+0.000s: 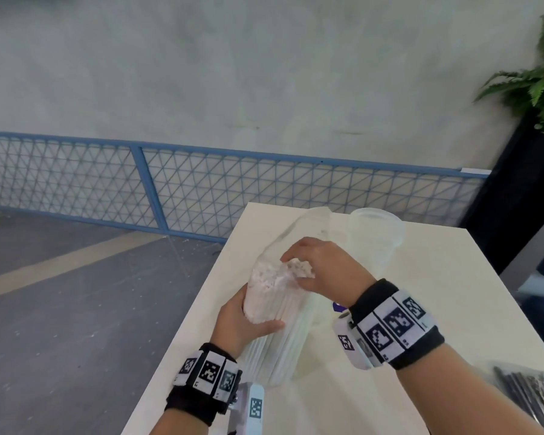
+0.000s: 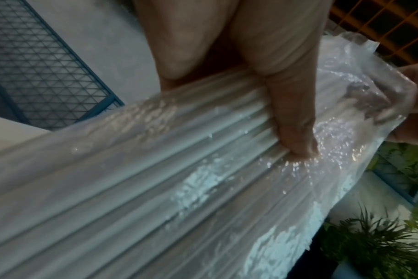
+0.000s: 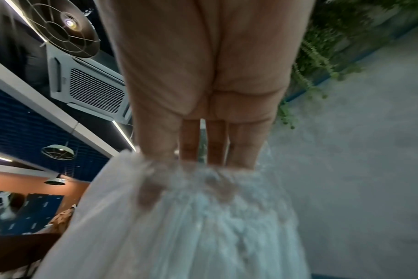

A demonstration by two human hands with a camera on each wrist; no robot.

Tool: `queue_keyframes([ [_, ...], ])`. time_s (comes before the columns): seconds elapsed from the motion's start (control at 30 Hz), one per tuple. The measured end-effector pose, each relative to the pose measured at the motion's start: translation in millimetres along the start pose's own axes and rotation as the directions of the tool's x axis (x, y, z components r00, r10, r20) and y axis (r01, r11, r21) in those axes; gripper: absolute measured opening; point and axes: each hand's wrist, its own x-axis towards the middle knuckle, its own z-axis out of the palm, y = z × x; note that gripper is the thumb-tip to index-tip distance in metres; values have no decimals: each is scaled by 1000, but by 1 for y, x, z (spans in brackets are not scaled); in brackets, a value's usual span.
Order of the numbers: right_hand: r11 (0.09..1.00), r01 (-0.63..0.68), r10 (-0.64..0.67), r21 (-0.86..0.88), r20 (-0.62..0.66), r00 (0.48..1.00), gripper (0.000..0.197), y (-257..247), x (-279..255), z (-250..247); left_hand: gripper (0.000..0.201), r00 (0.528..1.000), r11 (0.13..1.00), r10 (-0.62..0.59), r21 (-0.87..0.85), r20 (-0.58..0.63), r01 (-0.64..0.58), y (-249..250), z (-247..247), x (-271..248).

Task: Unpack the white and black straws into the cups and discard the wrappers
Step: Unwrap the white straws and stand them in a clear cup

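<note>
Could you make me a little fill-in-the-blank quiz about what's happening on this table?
1. The left hand grips a pack of ____ straws.
2. The right hand pinches the pack's clear ____ at its top end.
3. Two empty clear ____ stand beyond the hands.
4. The pack of black straws lies near the table's ____ edge.

Missing words: white; wrapper; cups; right

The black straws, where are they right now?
In the head view, the black straws lie in their wrapper at the table's near right corner, beside the right forearm, untouched.
</note>
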Motion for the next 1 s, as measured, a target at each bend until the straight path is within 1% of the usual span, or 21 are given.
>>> queue_keyframes([
  [0.07, 996, -3, 11, -84, 104, 995, 48, -5, 5, 2, 63, 1000, 1000, 4, -4, -1, -4, 1, -5, 0],
  [0.13, 991, -5, 30, -137, 177, 984, 52, -9, 8, 5, 62, 1000, 1000, 4, 7, 3, -4, 1, -5, -2],
  [0.3, 992, -16, 46, -125, 239, 970, 54, -12, 10, 11, 64, 1000, 1000, -6, -3, 0, 6, -8, -4, -8],
  [0.43, 987, 30, 26, -159, 341, 940, 73, -16, 9, 16, 59, 1000, 999, -3, 45, 31, 2, -14, -4, -11],
  [0.5, 988, 17, 32, -154, 308, 951, 70, -14, 8, 21, 60, 999, 999, -1, 50, 42, -1, -15, -4, -12],
  [0.6, 998, -52, 59, -45, 190, 980, 61, -7, 3, 27, 60, 999, 999, 4, 42, 46, -6, -16, -4, -14],
  [0.67, 999, -49, 50, -11, 186, 981, 61, -4, 1, 28, 60, 999, 999, 10, 49, 43, -12, -16, -3, -14],
  [0.8, 1000, -12, 7, 23, 198, 980, 67, -4, 0, 27, 62, 999, 998, 14, 54, 33, -16, -16, -2, -15],
  [0.87, 998, -50, 40, 48, 184, 982, 67, -3, 0, 29, 64, 999, 998, 13, 59, 48, -15, -17, -3, -14],
  [0.93, 993, -92, 81, 72, 145, 986, 61, -3, 0, 32, 64, 998, 998, 10, 63, 58, -14, -18, -3, -13],
  [1.0, 992, -111, 103, 56, 129, 986, 57, -6, -2, 36, 63, 999, 998, 15, 67, 49, -19, -19, -2, -13],
])
